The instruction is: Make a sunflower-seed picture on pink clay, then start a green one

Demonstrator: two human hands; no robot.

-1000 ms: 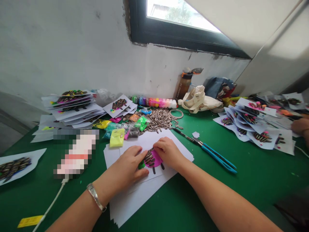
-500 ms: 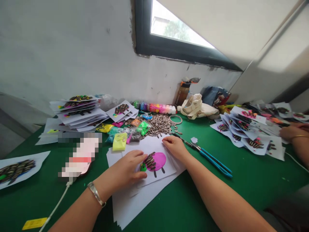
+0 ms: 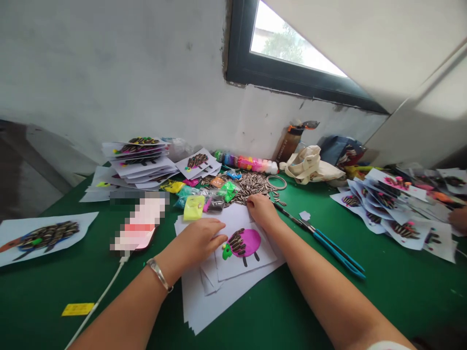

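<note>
A sheet with a sheep-like drawing [image 3: 251, 243] in magenta clay lies on a stack of white paper [image 3: 222, 304]. It has a green clay head, dark legs and striped sunflower seeds stuck on its left part. Just left of the head is my left hand [image 3: 197, 243], fingers stretched and apart with nothing visible in them. At the far edge of the sheet my right hand [image 3: 260, 210] touches the near side of a loose pile of sunflower seeds [image 3: 251, 187]. Its fingers are curled together and their tips are hidden, so any seed there cannot be made out.
Clay packets [image 3: 194, 208] lie left of the seeds, a tape ring [image 3: 277, 182] right of them. Blue-handled tweezers [image 3: 339, 255] rest to the right. A phone [image 3: 142, 223] with a cable is at left. Finished pictures [image 3: 146, 167] are stacked both sides. Another person's hand [image 3: 458, 218] shows far right.
My right hand has moved forward from the sheet's upper edge to the seeds, its fingers curling. My left hand has drawn back left from the green head. The view has shifted left.
</note>
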